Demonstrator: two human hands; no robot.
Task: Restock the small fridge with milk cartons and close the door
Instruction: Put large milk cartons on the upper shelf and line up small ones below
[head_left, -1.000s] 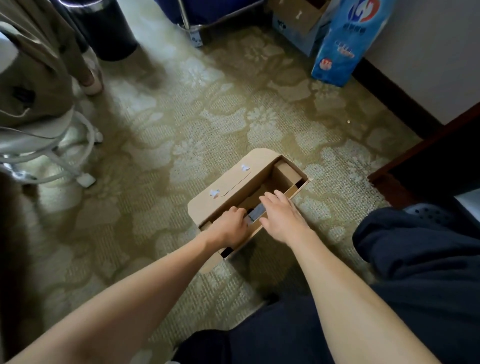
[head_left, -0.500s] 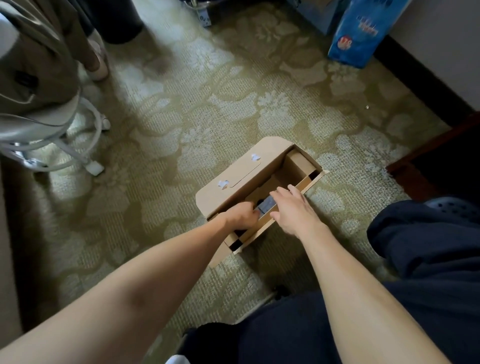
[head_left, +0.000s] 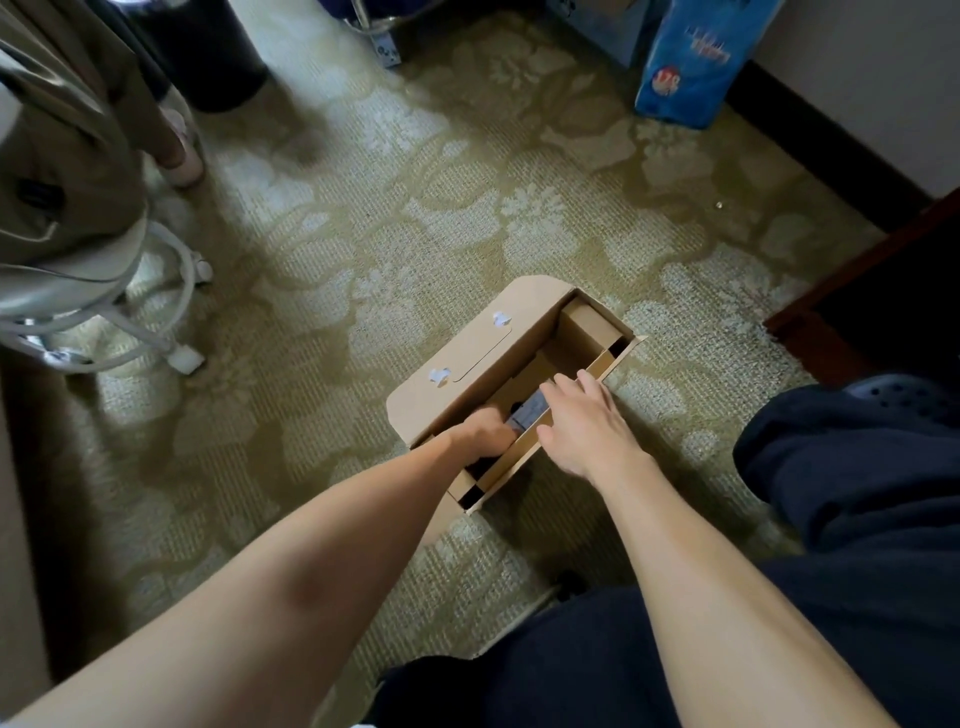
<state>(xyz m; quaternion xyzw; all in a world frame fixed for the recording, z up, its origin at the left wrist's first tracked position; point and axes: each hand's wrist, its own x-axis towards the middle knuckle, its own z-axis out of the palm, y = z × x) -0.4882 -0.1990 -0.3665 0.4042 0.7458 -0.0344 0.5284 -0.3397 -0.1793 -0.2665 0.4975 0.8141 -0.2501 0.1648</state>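
An open brown cardboard box (head_left: 467, 358) lies on the patterned carpet in front of me. Both my hands reach into it. My left hand (head_left: 485, 434) is deep in the near end, its fingers curled down around a grey-topped carton (head_left: 532, 413). My right hand (head_left: 582, 421) lies over the box's near wall, fingers stretched onto the same carton's far side. Most of the carton is hidden by my hands and the box. The fridge is not clearly in view.
A stool with a white ring base (head_left: 104, 332) stands at the left, with another person's foot (head_left: 182, 161) and a dark bin (head_left: 208, 57) behind it. A blue package (head_left: 691, 67) leans at the far wall. Dark wooden furniture (head_left: 883, 291) sits at the right beside my knee (head_left: 857, 467).
The camera has tilted down, shifting the box lower in the frame. My left hand has sunk deeper into the box; my right hand has stayed on the carton.
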